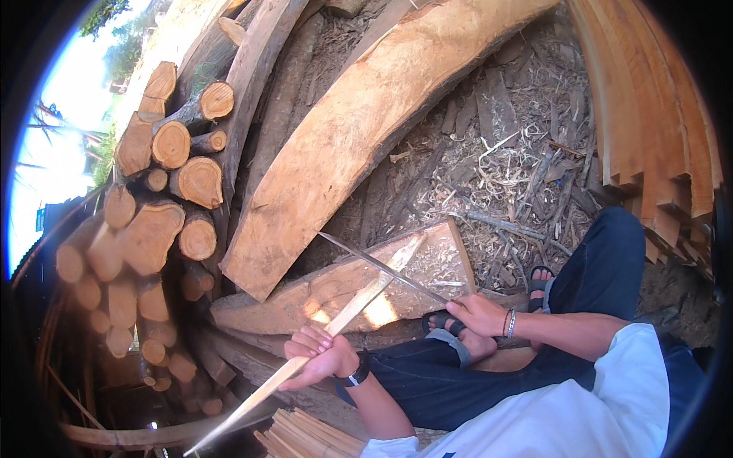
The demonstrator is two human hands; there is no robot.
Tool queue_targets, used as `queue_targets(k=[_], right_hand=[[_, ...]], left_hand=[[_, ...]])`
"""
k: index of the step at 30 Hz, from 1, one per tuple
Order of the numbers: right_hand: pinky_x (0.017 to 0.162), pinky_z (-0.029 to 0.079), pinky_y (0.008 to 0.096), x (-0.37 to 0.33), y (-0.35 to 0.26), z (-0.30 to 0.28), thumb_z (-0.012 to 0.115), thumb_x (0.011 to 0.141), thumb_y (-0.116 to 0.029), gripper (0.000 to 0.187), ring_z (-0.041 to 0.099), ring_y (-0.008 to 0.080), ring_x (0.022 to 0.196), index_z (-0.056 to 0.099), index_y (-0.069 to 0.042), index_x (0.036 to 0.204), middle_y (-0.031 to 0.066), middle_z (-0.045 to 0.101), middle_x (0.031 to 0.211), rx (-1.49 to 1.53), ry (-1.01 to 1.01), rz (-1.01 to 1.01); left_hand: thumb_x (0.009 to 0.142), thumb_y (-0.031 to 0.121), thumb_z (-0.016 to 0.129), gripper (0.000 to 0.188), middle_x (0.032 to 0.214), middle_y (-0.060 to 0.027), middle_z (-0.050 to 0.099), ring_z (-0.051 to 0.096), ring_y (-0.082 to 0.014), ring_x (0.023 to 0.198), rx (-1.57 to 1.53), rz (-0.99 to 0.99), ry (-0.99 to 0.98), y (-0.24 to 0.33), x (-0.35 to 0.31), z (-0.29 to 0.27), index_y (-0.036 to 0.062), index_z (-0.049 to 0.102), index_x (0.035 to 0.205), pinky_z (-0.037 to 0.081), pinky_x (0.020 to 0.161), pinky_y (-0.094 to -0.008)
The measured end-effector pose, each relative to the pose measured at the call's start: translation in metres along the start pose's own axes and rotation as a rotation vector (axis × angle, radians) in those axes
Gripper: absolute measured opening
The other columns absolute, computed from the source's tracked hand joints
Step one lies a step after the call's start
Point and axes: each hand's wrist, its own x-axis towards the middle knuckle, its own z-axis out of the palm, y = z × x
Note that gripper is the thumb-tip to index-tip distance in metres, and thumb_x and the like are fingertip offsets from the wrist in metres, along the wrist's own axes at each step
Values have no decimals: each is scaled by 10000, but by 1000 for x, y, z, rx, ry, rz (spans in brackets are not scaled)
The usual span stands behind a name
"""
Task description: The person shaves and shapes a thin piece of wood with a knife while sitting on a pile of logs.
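Observation:
My left hand point(321, 357) is closed around a long pale wooden stick point(360, 302). The stick slants from the lower left, where it narrows to a point, up to its far end over a short wedge-shaped board point(294, 307). In my right hand point(479, 314) is a long, narrow-bladed knife point(355, 252), its handle hidden by my fingers. The blade points up and left and crosses the stick near its far end; whether the edge touches the wood I cannot tell. Shavings lie on the board's right part.
A big curved slab point(382, 114) lies beyond the board. Stacked round logs point(198, 181) stand at left, stacked sawn planks point(649, 99) at right. Shavings and bark point(508, 179) cover the ground. A bundle of pale sticks point(305, 435) sits near me, below my left arm.

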Motion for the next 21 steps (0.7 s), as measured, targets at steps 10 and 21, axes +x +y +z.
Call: queue_targets(k=[10,21], right_hand=[[724,535,438,0,9,-9,430,953,-494,584,673,369,718,683,16,823,181,675,694,-153,-68,-34],[663,500,493,19,36,-7,432,941,-532,652,642,433,695,651,66,802,285,609,670,-69,30,89]], left_hand=[[813,833,246,727,437,23,204,223,-104,353,22,68,61,21,-60,-41,155,241,548,198,365,-218],[786,859,268,744,454,30,186,206,-102,359,17,88,-30,19,-62,-48,151,242,558,193,362,-218]])
